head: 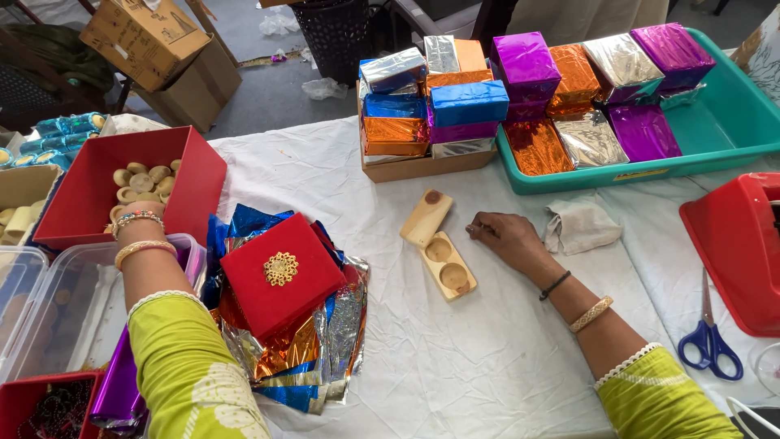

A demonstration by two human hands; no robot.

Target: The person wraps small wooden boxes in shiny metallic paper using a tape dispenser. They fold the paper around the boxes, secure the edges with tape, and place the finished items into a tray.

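Observation:
My right hand (505, 238) rests on the white tablecloth with its fingers curled, just right of a small wooden holder (446, 263) with two round hollows. A second wooden piece (426, 216) lies against the holder's far end. My left arm reaches into an open red box (86, 195) that holds several small round wooden cups (145, 180). My left hand is hidden inside the box below the wrist (138, 219). A red square lid with a gold ornament (281, 271) lies on a pile of coloured foil sheets (325, 333) between my arms.
A teal tray (731, 130) and a wooden tray (422, 167) at the back hold several foil-wrapped boxes. A folded cloth (580, 227), blue scissors (710, 340) and a red tape dispenser (739, 252) lie to the right. Clear plastic tubs (49, 309) stand at left.

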